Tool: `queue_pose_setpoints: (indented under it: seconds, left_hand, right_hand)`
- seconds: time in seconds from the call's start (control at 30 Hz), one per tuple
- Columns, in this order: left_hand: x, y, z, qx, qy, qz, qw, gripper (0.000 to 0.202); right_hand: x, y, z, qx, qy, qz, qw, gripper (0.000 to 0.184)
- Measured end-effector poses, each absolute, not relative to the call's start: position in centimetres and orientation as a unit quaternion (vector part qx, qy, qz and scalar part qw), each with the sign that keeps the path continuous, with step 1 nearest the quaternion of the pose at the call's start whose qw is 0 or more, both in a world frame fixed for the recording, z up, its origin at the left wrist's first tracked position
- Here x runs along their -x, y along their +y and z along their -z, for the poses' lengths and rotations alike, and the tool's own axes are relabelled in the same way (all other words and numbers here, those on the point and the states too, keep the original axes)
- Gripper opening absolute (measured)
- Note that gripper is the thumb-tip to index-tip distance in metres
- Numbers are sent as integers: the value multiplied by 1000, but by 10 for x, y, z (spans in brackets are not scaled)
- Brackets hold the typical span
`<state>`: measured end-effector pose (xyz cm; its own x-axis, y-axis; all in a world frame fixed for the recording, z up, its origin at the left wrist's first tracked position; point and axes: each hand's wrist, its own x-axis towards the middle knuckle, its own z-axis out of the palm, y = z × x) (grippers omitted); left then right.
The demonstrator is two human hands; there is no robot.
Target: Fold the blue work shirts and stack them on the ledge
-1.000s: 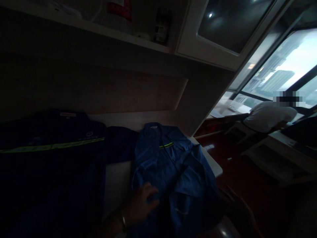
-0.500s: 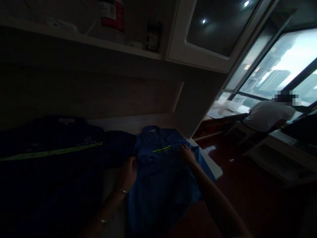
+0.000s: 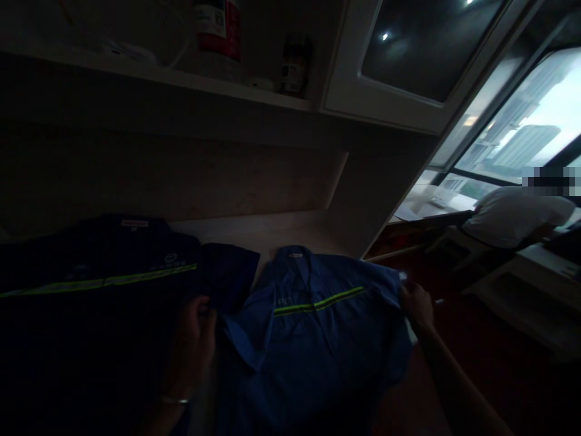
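A blue work shirt (image 3: 308,339) with a yellow-green stripe across its chest is spread by both sleeves, its collar toward the wall. My left hand (image 3: 195,339), with a bangle at the wrist, is closed on the left sleeve's end. At the other side, my right hand (image 3: 417,304) pinches the right sleeve near the table's edge. Left of it lies a dark navy work shirt (image 3: 104,339), laid out flat with a similar stripe and a chest logo. The lower parts of both shirts fade into shadow.
Above the white table (image 3: 254,235) runs a shelf (image 3: 158,74) with a red-labelled bottle (image 3: 218,30) and a dark jar (image 3: 294,66). A cabinet door (image 3: 399,109) hangs beside it. A person (image 3: 512,215) in white bends over by the window at right.
Both hands have moved apart, pulling the blue shirt's sleeves outward. Its chest stripe now shows on both sides. The view has shifted a little to the left.
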<state>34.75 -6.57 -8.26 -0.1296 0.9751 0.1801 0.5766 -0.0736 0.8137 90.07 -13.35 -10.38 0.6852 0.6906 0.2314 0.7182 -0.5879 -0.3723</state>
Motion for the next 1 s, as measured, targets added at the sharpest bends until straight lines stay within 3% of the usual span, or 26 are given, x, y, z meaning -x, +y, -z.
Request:
queue_pose_setpoints:
  seconds: [0.1,0.23,0.4,0.53,0.67,0.83,0.93,1.0]
  left_hand:
    - [-389,-75,80,-764,554,-277,182,52]
    - [-427,-83,100,-810,564,-80,137,64]
    - [-417,-75,105,-763,605,-2,229,54]
    - [-397,-77,93,-765,535,-45,356,31]
    - [-378,-99,77,-733,467,-165,467,33]
    - [-348,-133,48,-693,464,-229,503,48]
    - [-314,-150,25,-675,495,-254,485,52]
    - [-282,-159,11,-656,532,-284,453,52]
  right_hand:
    - [-856,-107,117,862,-482,47,146,67]
    - [-815,-68,132,857,-511,-65,20,74]
    - [-840,-57,127,828,-541,-146,-25,83]
    - [-847,-72,116,807,-562,-175,-52,60]
    - [-818,-92,106,784,-603,-133,-60,32]
    - [-783,-104,78,752,-651,-108,-9,32]
    - [-767,-107,38,745,-666,-35,11,31]
    - [-754,-108,3,737,-673,7,67,27]
